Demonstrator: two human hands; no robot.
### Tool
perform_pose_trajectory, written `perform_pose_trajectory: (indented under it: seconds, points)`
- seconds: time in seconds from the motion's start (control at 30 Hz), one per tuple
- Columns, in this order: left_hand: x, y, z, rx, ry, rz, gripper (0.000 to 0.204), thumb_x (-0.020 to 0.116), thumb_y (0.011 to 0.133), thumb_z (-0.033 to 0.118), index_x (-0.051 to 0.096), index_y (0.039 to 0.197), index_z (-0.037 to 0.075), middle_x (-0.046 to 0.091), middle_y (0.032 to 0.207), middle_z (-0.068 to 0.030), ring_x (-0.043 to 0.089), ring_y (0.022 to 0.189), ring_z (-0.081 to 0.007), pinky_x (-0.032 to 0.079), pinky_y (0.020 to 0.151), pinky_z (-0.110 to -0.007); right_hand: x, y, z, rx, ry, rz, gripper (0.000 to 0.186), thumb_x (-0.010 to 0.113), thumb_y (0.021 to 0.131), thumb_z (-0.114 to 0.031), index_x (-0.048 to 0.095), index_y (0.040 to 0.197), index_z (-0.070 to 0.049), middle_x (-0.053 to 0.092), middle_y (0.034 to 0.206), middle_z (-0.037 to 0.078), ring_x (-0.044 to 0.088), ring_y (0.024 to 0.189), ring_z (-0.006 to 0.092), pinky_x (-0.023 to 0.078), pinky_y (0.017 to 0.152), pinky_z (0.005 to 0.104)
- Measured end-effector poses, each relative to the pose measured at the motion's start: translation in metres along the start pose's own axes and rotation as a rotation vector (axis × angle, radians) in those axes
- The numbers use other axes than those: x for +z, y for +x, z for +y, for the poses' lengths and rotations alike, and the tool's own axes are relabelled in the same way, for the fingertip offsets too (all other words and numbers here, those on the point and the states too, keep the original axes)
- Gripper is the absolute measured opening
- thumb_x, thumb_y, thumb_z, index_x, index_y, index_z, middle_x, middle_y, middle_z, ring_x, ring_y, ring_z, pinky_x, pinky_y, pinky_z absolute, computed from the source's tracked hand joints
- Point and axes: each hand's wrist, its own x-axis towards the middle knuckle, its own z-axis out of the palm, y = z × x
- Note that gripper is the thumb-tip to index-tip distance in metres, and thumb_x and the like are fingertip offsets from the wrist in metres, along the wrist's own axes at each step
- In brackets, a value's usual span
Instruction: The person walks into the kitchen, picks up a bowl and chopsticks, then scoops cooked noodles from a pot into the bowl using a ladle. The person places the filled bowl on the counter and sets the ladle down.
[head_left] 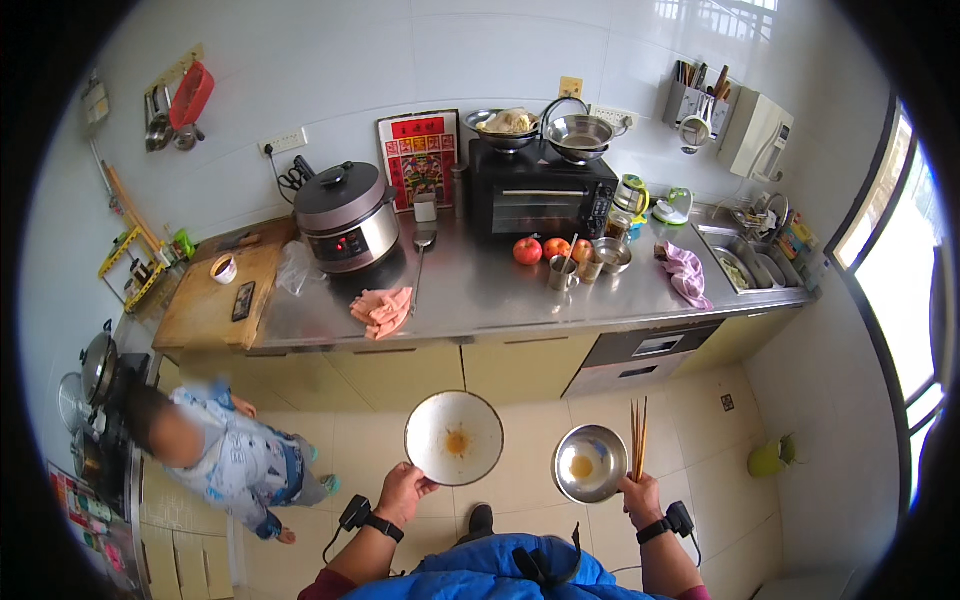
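My left hand [408, 490] grips the near-left rim of a white bowl [435, 430], which has an orange-brown residue at its middle. In my right hand [640, 496] are a steel bowl [580, 442], with a little yellowish matter at the bottom, and several wooden chopsticks [639, 435], standing upright along the bowl's right side. The two bowls are apart, held out over the tiled floor in front of the lower cabinets [510, 375].
A person [235, 460] in a patterned top stands at my left by the stove [100, 420]. The steel counter [470, 290] ahead holds a cutting board [190, 310], cooker [345, 225], oven [535, 200], apples [527, 251], cups [563, 275] and sink [740, 262]. A green bin [764, 455] sits right.
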Motion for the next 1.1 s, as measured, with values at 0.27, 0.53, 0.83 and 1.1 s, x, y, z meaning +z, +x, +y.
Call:
perform_pose_trajectory:
  seconds: [0.27,0.53,0.83,1.1]
  points:
    - [0.061,0.141,0.103,0.105,-0.032,0.088,0.013,0.057,0.098,0.017,0.059,0.101,0.005,0.070,0.100,-0.0085,0.067,0.091,-0.0179,0.056,0.081,-0.033,0.072,0.170,-0.130,-0.130,-0.124,-0.109,0.020,0.068,0.082,-0.021,0.064,0.077,-0.002,0.057,0.060,0.002,0.051,0.046,0.0110,0.042,0.042,0.0298]
    - [0.104,0.245,0.133,0.120,-0.076,0.301,0.015,0.057,0.096,0.014,0.060,0.106,0.003,0.069,0.104,-0.0098,0.067,0.089,-0.0211,0.058,0.080,-0.035,0.181,0.352,-0.198,-0.387,-0.355,-0.188,0.026,0.070,0.081,-0.025,0.064,0.079,0.000,0.062,0.063,0.006,0.056,0.050,0.0141,0.045,0.046,0.0332]
    - [0.107,0.304,0.150,0.132,-0.204,0.346,0.007,0.058,0.096,0.010,0.053,0.099,0.006,0.064,0.103,-0.0114,0.067,0.094,-0.0253,0.058,0.084,-0.038,0.228,0.397,-0.257,-0.278,-0.336,-0.352,0.033,0.067,0.080,-0.031,0.067,0.084,0.002,0.068,0.071,0.018,0.069,0.067,0.0297,0.053,0.064,0.0412]
    - [0.103,0.303,0.156,0.017,-0.163,0.255,0.020,0.057,0.101,0.021,0.058,0.111,0.004,0.067,0.104,-0.0104,0.068,0.087,-0.0213,0.057,0.077,-0.036,0.197,0.365,-0.263,-0.263,-0.366,-0.325,0.037,0.064,0.089,-0.034,0.066,0.092,0.003,0.068,0.075,0.019,0.069,0.072,0.0304,0.053,0.068,0.0417]
